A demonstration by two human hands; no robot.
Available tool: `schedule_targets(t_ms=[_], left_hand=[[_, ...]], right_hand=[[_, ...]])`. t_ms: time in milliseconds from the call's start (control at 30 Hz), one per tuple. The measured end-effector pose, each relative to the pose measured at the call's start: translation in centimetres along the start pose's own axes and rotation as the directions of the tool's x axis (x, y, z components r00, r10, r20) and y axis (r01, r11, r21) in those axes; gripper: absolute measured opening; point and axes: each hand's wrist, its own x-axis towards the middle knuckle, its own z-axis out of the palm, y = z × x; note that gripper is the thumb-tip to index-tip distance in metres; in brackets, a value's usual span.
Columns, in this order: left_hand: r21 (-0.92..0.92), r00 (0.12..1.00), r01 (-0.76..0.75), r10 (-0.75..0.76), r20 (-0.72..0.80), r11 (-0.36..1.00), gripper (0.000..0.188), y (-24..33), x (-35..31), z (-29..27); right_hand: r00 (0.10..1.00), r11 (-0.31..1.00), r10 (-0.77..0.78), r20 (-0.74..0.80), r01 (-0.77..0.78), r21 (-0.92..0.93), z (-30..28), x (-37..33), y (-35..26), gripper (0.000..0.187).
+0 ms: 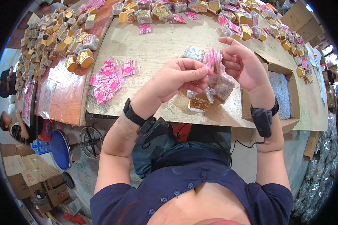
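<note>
My left hand (186, 75) pinches a small bunch of pink printed packets (214, 60) between thumb and index finger, their edges turned upward. Close against their right side is my right hand (239, 60), its index finger raised and apart, the other fingers loosely curled; its thumb is hidden. Below and behind the hands sit several clear-wrapped ornamental boxes, partly covered: one with pale speckles (193, 53), one with a brown side (224, 93), and one with a gold patterned side (199, 104) near the table edge. A loose pile of pink packets (108, 81) lies left of my left forearm.
An open cardboard box (294, 95) with pale blue shredded filler (279, 92) stands at the right. Many wrapped gold boxes (161, 13) line the table's far side, and more cover the reddish table (64, 101) at left. A blue round stool (61, 150) stands below.
</note>
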Motion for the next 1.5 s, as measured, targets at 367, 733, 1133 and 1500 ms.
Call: schedule_targets(t_ms=[367,733,1133,1500], left_hand=[[-0.340,1.000,0.017,-0.014,0.013,0.940,0.026,-0.6,1.4,2.2],[-0.259,0.999,0.040,-0.046,-0.015,0.965,0.028,-0.3,0.7,2.9],[-0.166,0.999,-0.003,-0.005,-0.044,0.986,0.025,0.1,0.0,3.0],[0.643,0.894,-0.219,0.415,-0.169,0.734,0.013,6.0,-3.1,4.1]], right_hand=[[0.983,0.798,-0.045,0.177,-0.071,0.598,2.6,-2.1,-1.1,0.024],[0.974,0.715,-0.129,0.185,-0.038,0.698,2.1,-1.2,0.2,0.010],[0.964,0.765,-0.243,0.112,0.120,0.633,2.4,-1.2,1.1,0.009],[0.942,0.821,-0.327,0.074,0.322,-0.472,5.8,-5.5,1.0,0.020]])
